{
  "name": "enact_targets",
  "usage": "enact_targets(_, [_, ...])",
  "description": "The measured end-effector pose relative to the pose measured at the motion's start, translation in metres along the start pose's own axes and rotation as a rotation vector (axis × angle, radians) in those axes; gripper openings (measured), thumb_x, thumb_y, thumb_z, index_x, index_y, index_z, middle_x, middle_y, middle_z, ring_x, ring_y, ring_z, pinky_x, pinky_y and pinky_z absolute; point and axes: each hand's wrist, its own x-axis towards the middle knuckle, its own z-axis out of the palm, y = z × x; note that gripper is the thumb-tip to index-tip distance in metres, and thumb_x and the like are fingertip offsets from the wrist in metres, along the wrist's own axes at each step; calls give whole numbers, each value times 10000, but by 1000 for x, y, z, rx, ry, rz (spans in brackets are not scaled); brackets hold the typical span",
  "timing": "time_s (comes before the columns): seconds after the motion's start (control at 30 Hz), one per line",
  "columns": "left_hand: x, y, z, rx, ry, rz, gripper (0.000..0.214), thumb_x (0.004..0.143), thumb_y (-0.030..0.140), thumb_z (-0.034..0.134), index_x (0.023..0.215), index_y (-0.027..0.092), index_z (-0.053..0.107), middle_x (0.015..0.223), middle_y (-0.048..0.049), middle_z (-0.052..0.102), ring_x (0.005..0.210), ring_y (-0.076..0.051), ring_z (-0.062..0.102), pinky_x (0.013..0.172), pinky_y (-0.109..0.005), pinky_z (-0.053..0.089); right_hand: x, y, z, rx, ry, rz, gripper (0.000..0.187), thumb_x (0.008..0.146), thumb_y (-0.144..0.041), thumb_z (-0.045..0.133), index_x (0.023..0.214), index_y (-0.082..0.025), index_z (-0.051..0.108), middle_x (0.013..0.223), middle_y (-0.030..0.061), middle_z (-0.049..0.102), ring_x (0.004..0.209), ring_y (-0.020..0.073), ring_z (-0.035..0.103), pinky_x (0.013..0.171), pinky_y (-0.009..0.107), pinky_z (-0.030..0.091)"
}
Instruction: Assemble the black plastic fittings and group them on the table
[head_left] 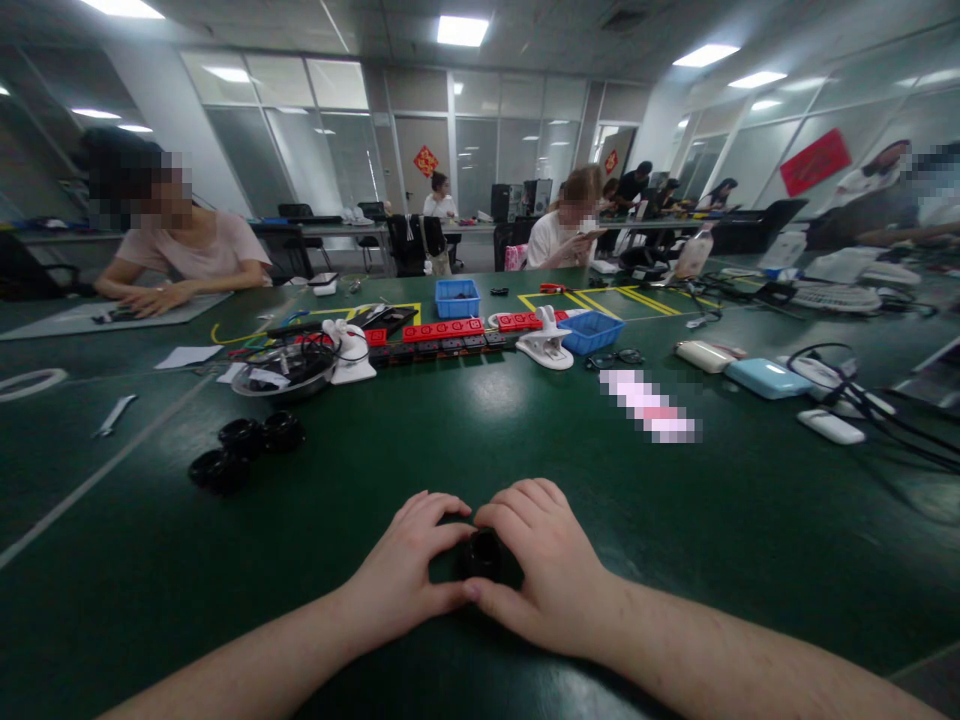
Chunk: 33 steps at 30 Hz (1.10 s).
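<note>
Both my hands rest on the dark green table (480, 420) close to its near edge. Between them sits a small black round part (484, 553). My left hand (405, 570) curls around its left side, and my right hand (544, 565) curls around its right side, fingers and thumbs closed on it. Most of the part is hidden by my fingers. Three similar black round parts (244, 450) lie loose on the table to the left, beyond my reach.
Further back lie a clear bowl of cables (285, 368), a row of red and black blocks (442, 338), two blue bins (457, 297), white clamps (546, 343), and chargers with cables (825, 385) at right. Other people sit at the far side.
</note>
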Motion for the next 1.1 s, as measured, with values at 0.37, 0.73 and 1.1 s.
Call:
enact_targets(0.37, [0, 4, -2, -7, -9, -33, 310, 664, 254, 675, 969, 236, 619, 1104, -50, 545, 1071, -263, 462, 1005, -480, 269, 0, 2, 4, -7, -163, 31, 184, 734, -283, 584, 864, -156, 565, 855, 50, 570, 807, 188, 460, 729, 334, 367])
enact_targets(0.73, [1, 9, -5, -22, -16, -35, 241, 675, 261, 679, 909, 243, 623, 1090, -31, 539, 1057, -259, 464, 982, -481, 294, 2, 4, 5, 130, -145, -128, 265, 640, -125, 460, 883, -164, 559, 848, 40, 597, 787, 176, 458, 730, 325, 380])
enact_targets(1.1, [-1, 6, -1, -3, 13, -25, 266, 683, 307, 687, 938, 256, 630, 1098, -27, 530, 1062, -248, 461, 986, -468, 285, -3, 5, 14, 237, -28, -173, 227, 686, -22, 388, 619, -178, 539, 730, -13, 645, 678, 141, 425, 660, 301, 341])
